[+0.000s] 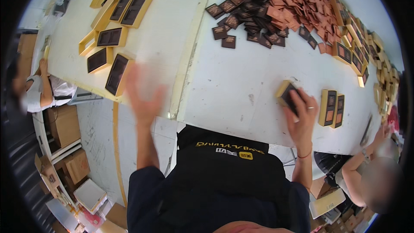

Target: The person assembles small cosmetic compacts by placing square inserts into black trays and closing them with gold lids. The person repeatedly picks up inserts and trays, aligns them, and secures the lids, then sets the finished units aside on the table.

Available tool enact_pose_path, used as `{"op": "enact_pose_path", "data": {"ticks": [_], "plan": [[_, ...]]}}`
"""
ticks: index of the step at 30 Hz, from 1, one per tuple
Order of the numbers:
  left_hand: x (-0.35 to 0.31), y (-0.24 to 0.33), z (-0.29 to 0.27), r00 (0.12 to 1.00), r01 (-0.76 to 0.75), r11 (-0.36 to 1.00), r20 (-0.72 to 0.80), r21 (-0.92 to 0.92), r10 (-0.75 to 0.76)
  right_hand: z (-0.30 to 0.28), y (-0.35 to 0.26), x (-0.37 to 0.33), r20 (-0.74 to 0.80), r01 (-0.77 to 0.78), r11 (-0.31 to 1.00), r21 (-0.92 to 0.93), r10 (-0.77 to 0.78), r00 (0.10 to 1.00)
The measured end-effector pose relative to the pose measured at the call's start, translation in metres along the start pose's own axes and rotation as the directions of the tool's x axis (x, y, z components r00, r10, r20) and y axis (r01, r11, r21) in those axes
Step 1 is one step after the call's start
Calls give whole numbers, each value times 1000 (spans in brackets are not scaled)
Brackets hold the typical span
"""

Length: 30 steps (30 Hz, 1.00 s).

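My left hand (pixel 144 97) is smeared by motion, but its thumb and fingers show spread apart. It is beside a gold box with a dark insert (pixel 117 74) at the left table edge; I cannot tell whether they touch. My right hand (pixel 300 112) grips another gold box (pixel 284 90) with a dark insert, its fingers over the top. To the right of that hand stand two gold boxes (pixel 328 107), side by side, each with a dark and a copper-coloured square in it. Part of the held box is hidden by my fingers.
Dark square pieces (pixel 246 13) and copper-coloured ones (pixel 304 4) lie heaped at the far side of the white table (pixel 233 86). More gold boxes (pixel 110 36) stand far left, and filled ones (pixel 353 49) at the right. Other people work at both sides; cartons (pixel 64 125) fill a shelf.
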<state>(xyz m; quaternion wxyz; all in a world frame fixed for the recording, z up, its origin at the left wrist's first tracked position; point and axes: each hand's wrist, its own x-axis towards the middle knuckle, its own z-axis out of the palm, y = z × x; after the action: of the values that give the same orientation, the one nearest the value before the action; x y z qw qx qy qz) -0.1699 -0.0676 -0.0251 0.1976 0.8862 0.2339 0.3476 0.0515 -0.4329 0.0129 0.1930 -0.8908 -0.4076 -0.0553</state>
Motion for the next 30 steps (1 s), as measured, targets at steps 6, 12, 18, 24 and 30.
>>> {"op": "enact_pose_path", "data": {"ticks": [6,12,18,24,30], "plan": [[0,-58,-51,936,352,897,-114,266,-333,-6,-2,41,44,60,997,-57,-58,997],[-12,10,-1,956,282,932,145,-228,-254,63,-5,137,-97,212,972,98,-203,974],[-14,80,39,926,76,919,370,-386,79,73,12,174,-43,225,970,-95,-230,972],[-7,104,60,895,-50,894,377,-446,238,61,20,142,-211,213,952,219,-167,963],[-7,112,73,875,37,857,431,-513,220,16,-25,100,375,-401,364,841,143,916]]}}
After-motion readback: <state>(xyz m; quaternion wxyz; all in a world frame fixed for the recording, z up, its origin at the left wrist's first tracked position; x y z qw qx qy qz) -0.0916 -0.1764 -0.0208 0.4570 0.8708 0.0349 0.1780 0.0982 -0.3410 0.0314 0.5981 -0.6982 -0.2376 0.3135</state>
